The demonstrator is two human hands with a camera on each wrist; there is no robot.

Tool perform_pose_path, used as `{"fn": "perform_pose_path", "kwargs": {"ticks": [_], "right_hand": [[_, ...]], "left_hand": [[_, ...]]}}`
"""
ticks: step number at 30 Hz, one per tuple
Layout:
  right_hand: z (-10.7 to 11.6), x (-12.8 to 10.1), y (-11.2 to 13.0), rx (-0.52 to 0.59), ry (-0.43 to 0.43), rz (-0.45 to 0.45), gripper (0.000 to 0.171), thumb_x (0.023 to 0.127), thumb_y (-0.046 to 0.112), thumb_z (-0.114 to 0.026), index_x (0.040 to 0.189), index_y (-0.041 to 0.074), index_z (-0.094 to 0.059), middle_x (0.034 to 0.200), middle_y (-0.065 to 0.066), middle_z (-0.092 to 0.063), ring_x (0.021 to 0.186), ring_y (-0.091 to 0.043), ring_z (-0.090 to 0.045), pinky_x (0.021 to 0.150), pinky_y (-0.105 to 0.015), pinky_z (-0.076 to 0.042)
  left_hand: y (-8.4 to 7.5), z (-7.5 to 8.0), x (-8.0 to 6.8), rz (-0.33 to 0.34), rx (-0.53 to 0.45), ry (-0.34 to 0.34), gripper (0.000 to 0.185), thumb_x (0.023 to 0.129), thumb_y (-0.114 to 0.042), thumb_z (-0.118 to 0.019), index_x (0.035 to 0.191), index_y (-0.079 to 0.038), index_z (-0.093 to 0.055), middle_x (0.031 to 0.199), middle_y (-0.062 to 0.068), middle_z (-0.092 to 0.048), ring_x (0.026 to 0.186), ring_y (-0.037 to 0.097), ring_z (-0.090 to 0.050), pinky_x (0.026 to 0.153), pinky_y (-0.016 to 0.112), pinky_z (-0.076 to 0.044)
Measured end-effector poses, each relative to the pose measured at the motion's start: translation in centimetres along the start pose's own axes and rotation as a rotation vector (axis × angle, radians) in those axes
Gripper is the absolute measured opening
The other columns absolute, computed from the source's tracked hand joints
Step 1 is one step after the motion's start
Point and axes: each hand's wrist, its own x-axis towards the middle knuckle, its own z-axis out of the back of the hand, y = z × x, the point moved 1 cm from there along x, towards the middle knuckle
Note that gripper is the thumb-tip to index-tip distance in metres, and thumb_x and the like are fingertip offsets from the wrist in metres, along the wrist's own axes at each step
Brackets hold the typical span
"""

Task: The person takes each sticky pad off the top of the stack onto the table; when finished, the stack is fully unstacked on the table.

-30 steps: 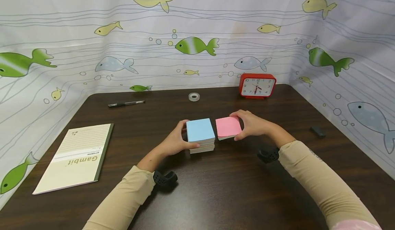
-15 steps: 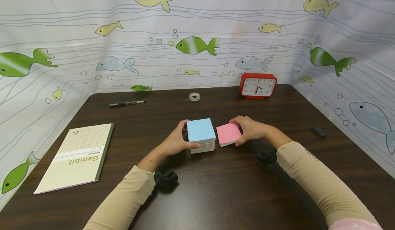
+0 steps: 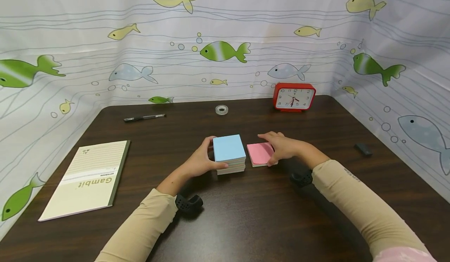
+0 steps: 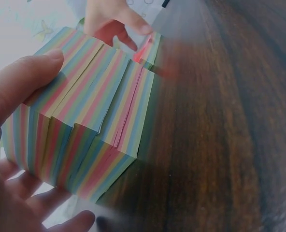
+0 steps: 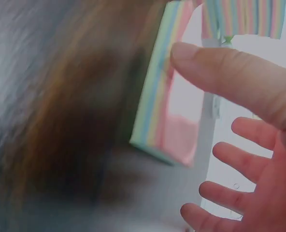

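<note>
Small pad (image 3: 260, 154): thin pink-topped slice of notes with striped edges, lying flat on the table (image 3: 246, 223) just right of the tall pad, a narrow gap between them. Roughly square, so no clear long axis; its edges run about parallel with the tall pad's.

Right hand (image 3: 283, 148): the nearer hand, over the small pad's right part. Fingers reach across the far edge and thumb comes along the near edge. The right wrist view shows thumb and fingers spread and fairly straight around the pad, seemingly not clamped; firm contact cannot be confirmed.

Tall pad (image 3: 229, 153): thick block of rainbow-edged notes, blue sheet on top, at table centre. Its layers are slightly stepped, as the left wrist view (image 4: 85, 121) shows.

Left hand (image 3: 200, 161): grips the tall pad's left side, thumb on the far upper edge, fingers curled around the near lower side.

Change: a second ago the small pad was held tilted and lifted off the table in the right hand; it now lies flat and lower, and the right fingers have loosened. Left hand and tall pad unchanged.

Beyond the tall pad: tape roll (image 3: 221, 109), red clock (image 3: 294, 97) to the far right, pen (image 3: 144, 117) to the far left. Notebook (image 3: 88, 178) well to the left.
</note>
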Motion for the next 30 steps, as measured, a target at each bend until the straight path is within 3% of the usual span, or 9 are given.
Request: {"fn": "perform_pose_path", "kwargs": {"ticks": [8,15,24,30], "right_hand": [[0.4,-0.2,2.4,-0.009,-0.067,0.118,0.085,0.067,0.024,-0.075,0.135,0.006,-0.029,0.132,-0.015,-0.030,0.114,-0.032,-0.027,0.088,-0.052,-0.030],[0.7,0.0,4.8,0.010,-0.099,0.191,0.090,0.066,0.030,-0.075,0.137,0.007,-0.024,0.131,-0.013,-0.030,0.114,-0.029,-0.027,0.090,-0.050,-0.029],[0.5,1.0,6.8,-0.012,-0.099,0.225,0.098,0.064,0.035,-0.077,0.138,0.008,-0.020,0.133,-0.012,-0.027,0.115,-0.028,-0.025,0.091,-0.048,-0.029],[0.3,2.1,7.6,-0.066,-0.092,0.225,0.096,0.064,0.037,-0.076,0.138,0.006,-0.021,0.131,-0.012,-0.031,0.112,-0.027,-0.028,0.088,-0.043,-0.033]], "left_hand": [[0.2,0.1,0.2,0.001,0.018,0.005,0.085,0.064,-0.025,-0.078,0.128,-0.009,-0.025,0.124,0.009,-0.035,0.118,0.030,-0.031,0.090,0.047,-0.030],[0.0,0.2,0.3,0.003,0.014,0.021,0.089,0.062,-0.018,-0.080,0.129,-0.007,-0.023,0.126,0.011,-0.033,0.118,0.029,-0.031,0.090,0.045,-0.031],[-3.2,0.5,-1.1,0.012,-0.004,0.059,0.082,0.068,-0.006,-0.073,0.129,0.006,-0.020,0.128,0.021,-0.030,0.118,0.036,-0.029,0.091,0.049,-0.029],[-3.4,0.6,-1.4,0.020,-0.017,0.065,0.081,0.068,-0.006,-0.073,0.128,0.006,-0.020,0.127,0.021,-0.031,0.116,0.035,-0.031,0.089,0.047,-0.033]]}}
